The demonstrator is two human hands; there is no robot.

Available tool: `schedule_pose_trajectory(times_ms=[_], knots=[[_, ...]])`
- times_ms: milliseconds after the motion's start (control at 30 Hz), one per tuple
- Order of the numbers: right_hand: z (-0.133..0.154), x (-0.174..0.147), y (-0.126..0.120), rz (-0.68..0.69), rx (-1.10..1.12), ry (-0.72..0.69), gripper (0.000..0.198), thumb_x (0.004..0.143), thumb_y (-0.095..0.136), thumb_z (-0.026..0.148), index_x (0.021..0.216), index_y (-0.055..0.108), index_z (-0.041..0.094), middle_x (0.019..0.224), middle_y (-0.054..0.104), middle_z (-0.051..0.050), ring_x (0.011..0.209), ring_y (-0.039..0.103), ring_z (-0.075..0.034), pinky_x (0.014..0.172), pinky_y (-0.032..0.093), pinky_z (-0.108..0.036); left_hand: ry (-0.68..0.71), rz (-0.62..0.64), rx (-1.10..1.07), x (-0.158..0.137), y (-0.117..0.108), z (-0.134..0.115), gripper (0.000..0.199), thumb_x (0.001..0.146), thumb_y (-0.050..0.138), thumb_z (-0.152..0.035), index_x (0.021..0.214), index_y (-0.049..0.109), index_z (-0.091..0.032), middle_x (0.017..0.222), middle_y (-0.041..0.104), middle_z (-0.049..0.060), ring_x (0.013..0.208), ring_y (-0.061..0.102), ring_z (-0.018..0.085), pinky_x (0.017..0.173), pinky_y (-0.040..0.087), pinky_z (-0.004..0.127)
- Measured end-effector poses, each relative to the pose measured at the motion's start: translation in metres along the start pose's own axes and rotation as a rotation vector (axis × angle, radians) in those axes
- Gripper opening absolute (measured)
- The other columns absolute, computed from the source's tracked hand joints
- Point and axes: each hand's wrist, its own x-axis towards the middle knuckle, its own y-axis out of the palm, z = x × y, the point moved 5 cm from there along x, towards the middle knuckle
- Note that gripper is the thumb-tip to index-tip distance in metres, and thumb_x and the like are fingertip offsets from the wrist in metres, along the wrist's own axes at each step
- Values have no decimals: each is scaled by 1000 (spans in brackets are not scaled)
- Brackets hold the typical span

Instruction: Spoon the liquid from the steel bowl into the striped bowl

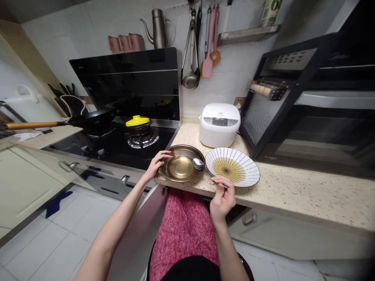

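Note:
A round stainless steel bowl stands near the counter's front edge; its bottom looks golden, and I cannot tell whether that is liquid. My left hand is closed on the bowl's left rim, fingers over the edge. In my right hand is a metal spoon, held by its handle between thumb and fingers. The spoon's head points left, over the right side of the bowl. Just right of the bowl lies a large white plate with dark radiating lines and a yellow centre, partly behind my right hand.
A white rice cooker stands behind the plate. Left of the bowl is a black gas stove with a yellow-lidded pot and a wooden-handled wok. A dark rack with an oven rises at right. Utensils hang on the wall.

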Motion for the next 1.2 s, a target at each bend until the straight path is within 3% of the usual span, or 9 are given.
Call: schedule_pose_trajectory(times_ms=[267, 767, 1200], knots=[[-11, -15, 23, 148, -4, 80, 20, 105, 49, 26, 94, 65, 21, 91, 66, -3, 78, 63, -15, 73, 53, -30, 12, 3, 1, 0, 0, 3, 39, 86, 50, -22, 112, 78, -19, 139, 64, 11, 133, 54, 34, 121, 37, 54], [-27, -20, 41, 255, -44, 241, 26, 105, 49, 36, 91, 65, 21, 87, 67, -1, 72, 61, -14, 70, 50, -27, 25, -3, -13, -1, 1, 4, 38, 87, 50, -24, 113, 78, -19, 138, 63, 12, 132, 54, 34, 119, 37, 54], [-30, -22, 39, 225, 28, 236, 24, 105, 49, 33, 91, 64, 22, 88, 66, -1, 74, 61, -14, 72, 50, -29, 11, -8, -9, -1, 0, 5, 38, 86, 50, -25, 113, 78, -19, 137, 64, 11, 132, 54, 34, 120, 35, 54]])
